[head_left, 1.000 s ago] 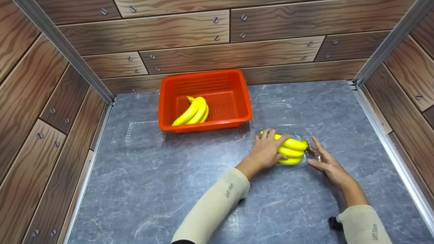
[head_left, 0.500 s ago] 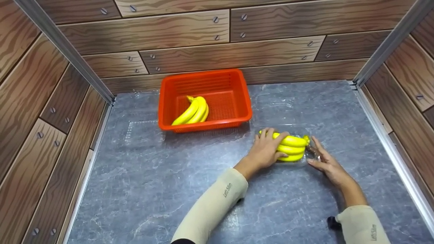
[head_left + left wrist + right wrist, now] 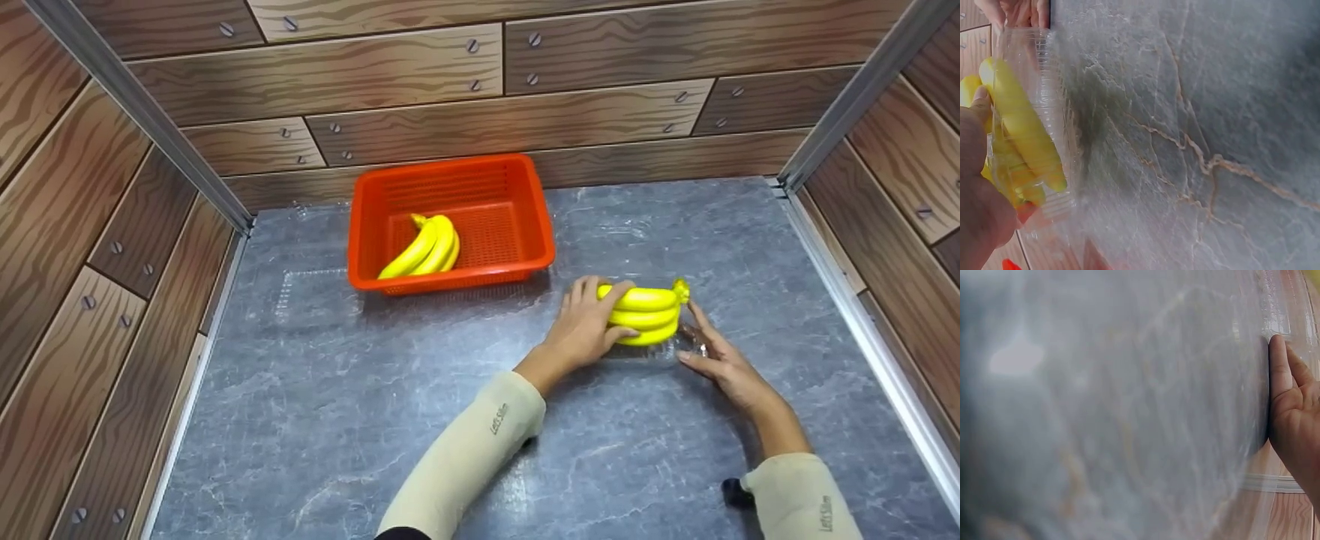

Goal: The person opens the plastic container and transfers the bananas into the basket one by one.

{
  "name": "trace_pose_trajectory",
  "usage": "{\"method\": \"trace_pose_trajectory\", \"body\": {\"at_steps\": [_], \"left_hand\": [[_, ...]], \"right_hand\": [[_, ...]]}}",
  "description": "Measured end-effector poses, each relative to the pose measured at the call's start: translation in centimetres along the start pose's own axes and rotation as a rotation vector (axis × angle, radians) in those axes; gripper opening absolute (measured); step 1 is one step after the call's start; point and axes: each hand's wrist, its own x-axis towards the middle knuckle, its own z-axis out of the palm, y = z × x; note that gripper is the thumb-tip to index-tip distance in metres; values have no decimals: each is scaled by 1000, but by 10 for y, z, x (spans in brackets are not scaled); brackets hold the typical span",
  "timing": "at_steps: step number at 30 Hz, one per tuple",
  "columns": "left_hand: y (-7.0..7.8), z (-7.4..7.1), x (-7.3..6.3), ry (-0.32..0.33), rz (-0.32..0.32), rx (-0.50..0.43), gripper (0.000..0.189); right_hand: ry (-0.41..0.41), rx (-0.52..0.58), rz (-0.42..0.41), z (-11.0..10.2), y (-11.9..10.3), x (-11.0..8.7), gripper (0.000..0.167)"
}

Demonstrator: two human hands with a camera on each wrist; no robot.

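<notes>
My left hand [image 3: 581, 322] grips a bunch of yellow bananas [image 3: 649, 316] from above, thumb on the near side, stem end pointing right. Under the bananas stands a clear plastic box [image 3: 1039, 73]. In the left wrist view the lower bananas show through its wall. Around the box's right end my right hand [image 3: 731, 367] holds it between thumb and fingers. In the right wrist view that hand [image 3: 1297, 396] has its fingers against the clear plastic. A second banana bunch [image 3: 426, 247] lies in the left part of the red basket [image 3: 450, 282].
The grey marbled table [image 3: 337, 420] is bordered by wood-patterned walls [image 3: 420, 67] and metal rails [image 3: 862, 300]. The basket stands near the back wall. Clear plastic pieces [image 3: 315, 281] lie left of it, hard to make out.
The left hand has raised the bananas a little out of the box, and their stem end has shifted up and away. The right hand has stayed nearly still at the box's end.
</notes>
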Motion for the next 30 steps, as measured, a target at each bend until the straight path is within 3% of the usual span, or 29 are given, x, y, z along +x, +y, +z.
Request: {"method": "trace_pose_trajectory", "body": {"at_steps": [12,23,30], "left_hand": [[3,-13,2,74,0,-103,72],[1,-18,2,97,10,-106,71],[2,-25,0,129,28,-118,71]], "right_hand": [[-3,-33,-4,-1,0,-1,94],[-27,-8,23,-2,1,-1,92],[-11,-7,-8,-2,2,-1,88]]}}
